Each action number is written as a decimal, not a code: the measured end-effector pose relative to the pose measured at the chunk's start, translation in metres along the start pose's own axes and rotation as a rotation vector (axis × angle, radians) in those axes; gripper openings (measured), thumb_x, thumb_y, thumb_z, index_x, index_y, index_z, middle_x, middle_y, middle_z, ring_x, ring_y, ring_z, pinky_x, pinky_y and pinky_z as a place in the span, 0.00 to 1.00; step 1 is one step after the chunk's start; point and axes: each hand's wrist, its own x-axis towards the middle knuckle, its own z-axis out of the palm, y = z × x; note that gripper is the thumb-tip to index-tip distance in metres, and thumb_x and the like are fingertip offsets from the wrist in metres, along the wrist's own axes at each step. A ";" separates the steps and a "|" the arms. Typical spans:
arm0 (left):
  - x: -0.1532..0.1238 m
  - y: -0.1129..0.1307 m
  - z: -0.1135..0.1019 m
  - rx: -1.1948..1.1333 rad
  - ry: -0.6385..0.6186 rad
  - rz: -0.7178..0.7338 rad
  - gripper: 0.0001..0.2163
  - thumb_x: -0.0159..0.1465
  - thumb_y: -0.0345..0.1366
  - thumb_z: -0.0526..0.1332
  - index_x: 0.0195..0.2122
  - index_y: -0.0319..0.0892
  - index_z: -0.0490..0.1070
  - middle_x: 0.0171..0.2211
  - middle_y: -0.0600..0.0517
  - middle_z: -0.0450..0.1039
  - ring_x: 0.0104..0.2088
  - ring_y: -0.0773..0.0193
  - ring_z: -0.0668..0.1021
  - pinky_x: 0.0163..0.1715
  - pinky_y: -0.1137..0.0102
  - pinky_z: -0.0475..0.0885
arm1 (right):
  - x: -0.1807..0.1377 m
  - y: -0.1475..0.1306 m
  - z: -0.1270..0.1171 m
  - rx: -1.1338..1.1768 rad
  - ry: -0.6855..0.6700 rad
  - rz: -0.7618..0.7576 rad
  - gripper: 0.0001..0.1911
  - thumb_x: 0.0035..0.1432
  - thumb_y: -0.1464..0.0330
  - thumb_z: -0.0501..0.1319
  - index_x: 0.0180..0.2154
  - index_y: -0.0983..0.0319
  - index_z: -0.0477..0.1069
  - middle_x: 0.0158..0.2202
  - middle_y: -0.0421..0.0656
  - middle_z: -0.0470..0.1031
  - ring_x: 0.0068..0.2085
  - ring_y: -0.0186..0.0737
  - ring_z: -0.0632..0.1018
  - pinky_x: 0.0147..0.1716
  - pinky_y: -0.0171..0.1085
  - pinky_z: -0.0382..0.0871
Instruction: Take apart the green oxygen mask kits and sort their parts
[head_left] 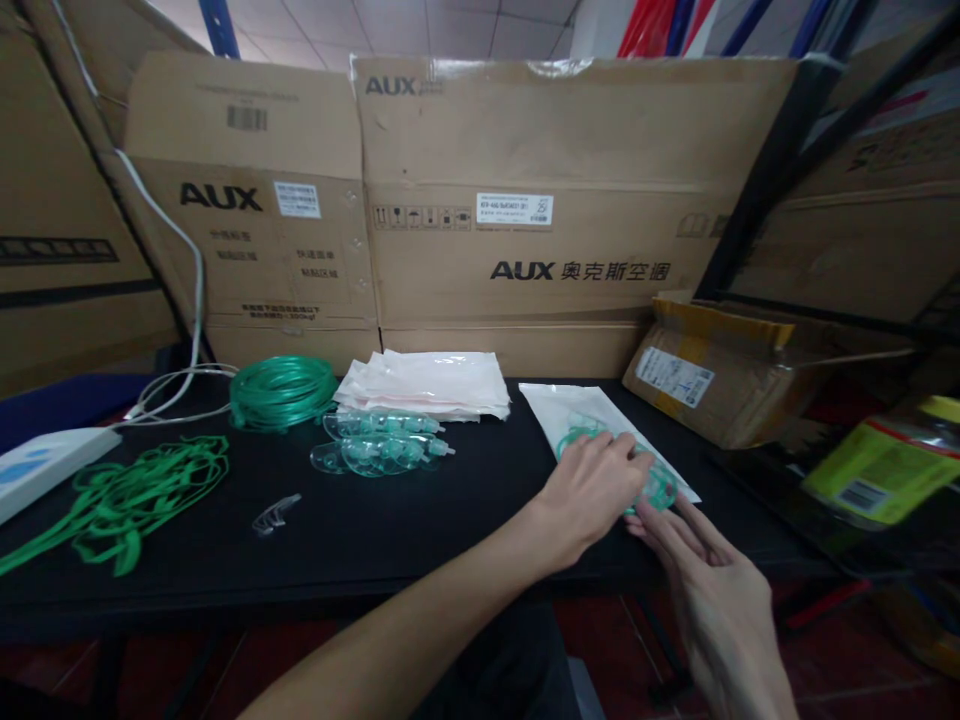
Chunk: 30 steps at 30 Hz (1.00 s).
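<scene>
Both hands are at the right of the table, over a white flat pouch (540, 400). Clear green plastic tubing (661, 487) lies on the pouch, partly hidden by my fingers; whether a mask is joined to it I cannot tell. My left hand (596, 490) reaches across from the left, its fingers curled down over the tubing. My right hand (705, 560) is at the near side, thumb and fingers closing on the tubing's near end by the pouch edge. Left of them, clear green oxygen masks (382, 452) lie stacked in rows.
Behind the masks is a pile of white pouches (427, 380). A green tubing coil (281, 392), green elastic straps (150, 495), small clear pieces (276, 514) and a white power strip (45, 465) lie leftward. An open carton (712, 370) and a yellow-labelled bottle (877, 470) stand right; large cardboard (585, 140) walls the back.
</scene>
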 end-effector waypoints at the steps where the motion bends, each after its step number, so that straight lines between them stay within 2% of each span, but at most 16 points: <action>1: -0.002 0.001 0.000 -0.007 0.003 0.012 0.06 0.71 0.28 0.60 0.48 0.37 0.73 0.48 0.44 0.76 0.50 0.52 0.80 0.48 0.62 0.77 | 0.001 0.003 0.000 -0.007 0.010 -0.018 0.57 0.31 0.66 0.83 0.63 0.75 0.68 0.40 0.46 0.88 0.35 0.39 0.87 0.39 0.26 0.82; 4: -0.011 0.006 0.000 -0.028 0.021 0.015 0.07 0.73 0.28 0.58 0.50 0.37 0.72 0.48 0.44 0.76 0.50 0.53 0.79 0.48 0.62 0.77 | 0.006 0.011 0.000 -0.051 0.035 -0.055 0.52 0.37 0.65 0.81 0.63 0.75 0.69 0.50 0.54 0.85 0.51 0.51 0.85 0.50 0.36 0.80; 7: -0.016 0.009 0.000 -0.045 0.042 -0.003 0.08 0.74 0.29 0.57 0.51 0.36 0.72 0.48 0.44 0.75 0.49 0.54 0.79 0.50 0.62 0.77 | 0.007 0.016 0.001 -0.076 0.034 -0.066 0.48 0.40 0.65 0.80 0.62 0.71 0.71 0.56 0.55 0.81 0.60 0.55 0.79 0.58 0.39 0.74; 12: -0.017 0.010 0.003 -0.075 0.082 -0.011 0.08 0.74 0.28 0.56 0.51 0.37 0.71 0.48 0.45 0.74 0.50 0.54 0.78 0.50 0.61 0.77 | 0.002 0.018 0.004 -0.094 -0.008 -0.116 0.47 0.47 0.60 0.77 0.66 0.70 0.68 0.62 0.56 0.76 0.62 0.55 0.77 0.60 0.41 0.71; 16: -0.017 0.008 0.002 -0.117 0.109 -0.019 0.09 0.75 0.29 0.54 0.51 0.36 0.72 0.48 0.44 0.75 0.49 0.54 0.79 0.51 0.61 0.77 | 0.002 0.013 0.004 -0.203 -0.020 -0.177 0.42 0.52 0.56 0.74 0.64 0.66 0.71 0.65 0.53 0.73 0.63 0.54 0.75 0.61 0.42 0.70; 19: -0.015 0.001 -0.002 -0.163 0.130 -0.055 0.11 0.76 0.31 0.53 0.53 0.38 0.72 0.49 0.45 0.75 0.49 0.55 0.79 0.52 0.61 0.78 | 0.004 0.008 0.003 -0.347 0.001 -0.211 0.41 0.50 0.55 0.74 0.62 0.67 0.73 0.62 0.54 0.77 0.62 0.57 0.76 0.62 0.46 0.70; 24: -0.008 -0.007 -0.007 -0.218 0.122 -0.105 0.12 0.75 0.32 0.54 0.55 0.40 0.73 0.48 0.47 0.76 0.45 0.58 0.81 0.48 0.63 0.81 | 0.012 0.004 -0.007 -0.610 0.075 -0.323 0.41 0.49 0.52 0.71 0.59 0.71 0.76 0.44 0.57 0.86 0.50 0.64 0.84 0.55 0.55 0.75; 30: -0.006 0.001 0.001 -0.214 0.114 -0.085 0.12 0.76 0.33 0.53 0.52 0.40 0.74 0.46 0.47 0.76 0.46 0.57 0.81 0.49 0.63 0.80 | 0.029 0.004 -0.020 -0.681 0.059 -0.402 0.32 0.47 0.51 0.72 0.48 0.65 0.82 0.36 0.53 0.87 0.38 0.57 0.87 0.38 0.45 0.81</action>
